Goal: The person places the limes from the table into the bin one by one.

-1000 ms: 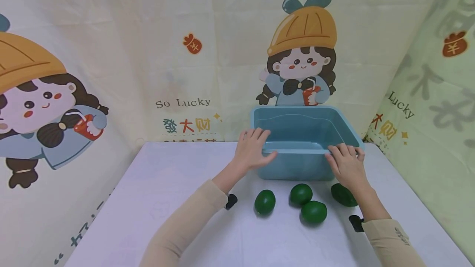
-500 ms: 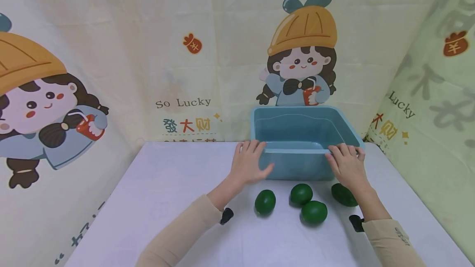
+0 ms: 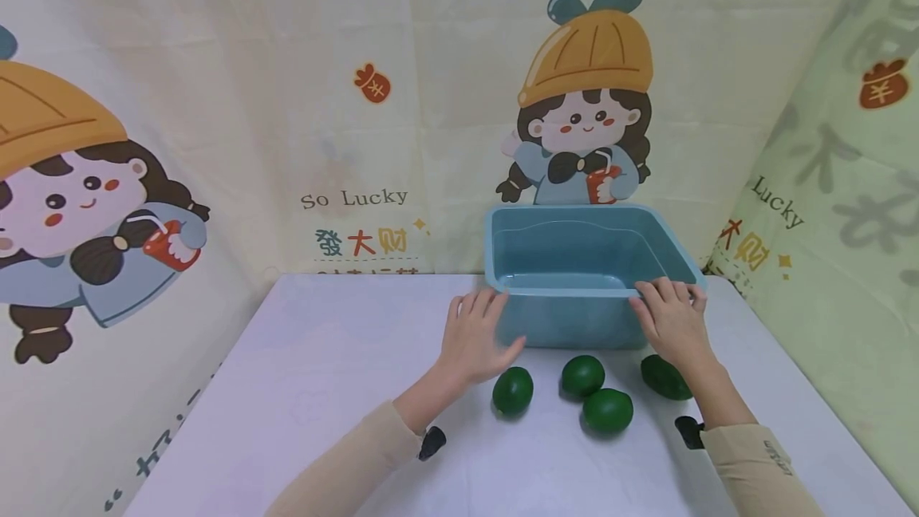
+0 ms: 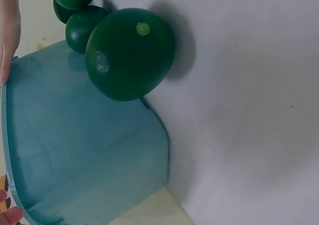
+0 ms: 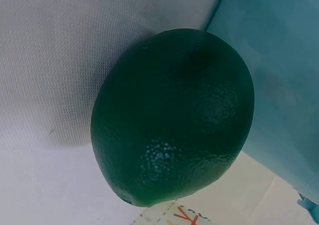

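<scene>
A blue plastic bin (image 3: 574,317) stands at the back of the table, its open top showing a bare inside. My right hand (image 3: 673,321) holds its front rim near the right corner, fingers bent over the edge and thumb on the front wall. Beside the front left corner is my left hand (image 3: 471,341), fingers spread, nothing held. Several dark green limes lie before the bin: one lime (image 3: 513,391) just below my left thumb, a pair of limes (image 3: 607,412) in the middle, and another lime (image 3: 664,377) partly hidden under my right wrist. That one fills the right wrist view as a large lime (image 5: 172,117).
The white table (image 3: 345,357) meets a printed cloth backdrop (image 3: 445,102) behind the bin and on both sides. Black straps (image 3: 432,443) show at the wrists beside the beige sleeves.
My left hand has moved back from the bin's front left rim, down and to the left, toward the nearest lime. My right hand, the bin and the limes stay in place.
</scene>
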Tool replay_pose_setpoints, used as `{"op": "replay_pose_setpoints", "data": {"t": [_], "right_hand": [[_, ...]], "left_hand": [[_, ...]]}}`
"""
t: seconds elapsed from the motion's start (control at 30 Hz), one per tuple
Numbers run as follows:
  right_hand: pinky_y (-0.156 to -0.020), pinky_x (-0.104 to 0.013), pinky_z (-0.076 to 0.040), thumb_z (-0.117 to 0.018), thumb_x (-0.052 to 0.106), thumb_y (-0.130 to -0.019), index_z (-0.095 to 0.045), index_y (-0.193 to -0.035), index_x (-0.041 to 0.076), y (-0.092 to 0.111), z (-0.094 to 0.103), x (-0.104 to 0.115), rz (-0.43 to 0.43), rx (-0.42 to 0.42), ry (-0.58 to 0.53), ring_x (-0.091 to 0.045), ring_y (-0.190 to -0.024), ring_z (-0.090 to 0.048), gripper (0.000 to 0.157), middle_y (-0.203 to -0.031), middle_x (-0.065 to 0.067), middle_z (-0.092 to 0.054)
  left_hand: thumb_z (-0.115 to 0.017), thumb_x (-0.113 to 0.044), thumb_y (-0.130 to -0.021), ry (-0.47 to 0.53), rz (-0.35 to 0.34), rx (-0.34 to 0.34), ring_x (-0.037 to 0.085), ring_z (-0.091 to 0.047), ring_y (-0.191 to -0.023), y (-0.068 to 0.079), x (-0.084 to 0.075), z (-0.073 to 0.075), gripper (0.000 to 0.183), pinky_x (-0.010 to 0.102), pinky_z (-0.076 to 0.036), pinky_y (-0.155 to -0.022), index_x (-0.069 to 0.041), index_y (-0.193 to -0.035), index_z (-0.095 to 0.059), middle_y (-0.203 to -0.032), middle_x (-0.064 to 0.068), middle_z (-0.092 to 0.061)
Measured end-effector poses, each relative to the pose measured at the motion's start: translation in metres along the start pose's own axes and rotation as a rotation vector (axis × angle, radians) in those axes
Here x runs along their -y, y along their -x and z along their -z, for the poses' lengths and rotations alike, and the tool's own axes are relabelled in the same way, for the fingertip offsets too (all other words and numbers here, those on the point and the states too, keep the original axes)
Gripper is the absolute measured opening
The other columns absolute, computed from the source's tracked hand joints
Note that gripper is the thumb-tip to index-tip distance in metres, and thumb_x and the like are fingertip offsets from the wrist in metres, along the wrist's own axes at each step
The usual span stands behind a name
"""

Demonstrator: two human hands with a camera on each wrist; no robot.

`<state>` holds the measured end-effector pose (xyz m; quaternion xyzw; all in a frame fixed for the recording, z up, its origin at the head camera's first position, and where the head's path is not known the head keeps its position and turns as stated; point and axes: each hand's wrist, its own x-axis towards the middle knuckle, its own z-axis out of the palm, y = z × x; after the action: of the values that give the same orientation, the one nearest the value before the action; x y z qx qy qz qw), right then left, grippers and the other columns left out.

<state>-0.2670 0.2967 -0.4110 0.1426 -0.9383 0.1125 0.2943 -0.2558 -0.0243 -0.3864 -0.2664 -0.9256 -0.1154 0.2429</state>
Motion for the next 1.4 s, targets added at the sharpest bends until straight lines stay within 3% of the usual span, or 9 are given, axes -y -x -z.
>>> {"op": "replay_pose_setpoints", "data": {"t": [0.43, 0.9, 1.4], "right_hand": [[-0.086, -0.056, -0.013, -0.039, 0.030, -0.097, -0.050, -0.111, 0.004, -0.001, 0.002, 0.001, -0.007, 0.008, 0.000, -0.036, -0.096, -0.035, 0.031, -0.100, -0.016, -0.044], [-0.086, -0.057, -0.012, -0.038, 0.030, -0.097, -0.050, -0.110, 0.004, -0.001, 0.001, 0.000, -0.008, 0.005, -0.005, -0.037, -0.097, -0.035, 0.032, -0.101, -0.017, -0.044], [-0.086, -0.057, -0.013, -0.036, 0.033, -0.097, -0.050, -0.109, 0.004, -0.001, -0.001, -0.001, 0.004, -0.016, -0.003, -0.037, -0.096, -0.036, 0.034, -0.100, -0.017, -0.045]], "left_hand": [[-0.055, -0.053, -0.077, 0.004, 0.018, 0.043, 0.020, -0.042, -0.105, 0.020, 0.003, -0.009, 0.057, 0.040, -0.032, -0.088, -0.015, -0.119, -0.051, -0.113, 0.002, -0.051], [-0.047, -0.058, -0.079, -0.033, 0.088, 0.198, 0.021, -0.041, -0.106, 0.044, 0.000, -0.022, 0.063, 0.042, -0.030, -0.090, -0.014, -0.125, -0.048, -0.117, 0.002, -0.049], [-0.051, -0.061, -0.075, -0.099, 0.095, 0.249, 0.021, -0.042, -0.101, 0.065, -0.007, -0.041, 0.066, 0.045, -0.031, -0.089, -0.015, -0.121, -0.048, -0.108, 0.002, -0.049]]}}
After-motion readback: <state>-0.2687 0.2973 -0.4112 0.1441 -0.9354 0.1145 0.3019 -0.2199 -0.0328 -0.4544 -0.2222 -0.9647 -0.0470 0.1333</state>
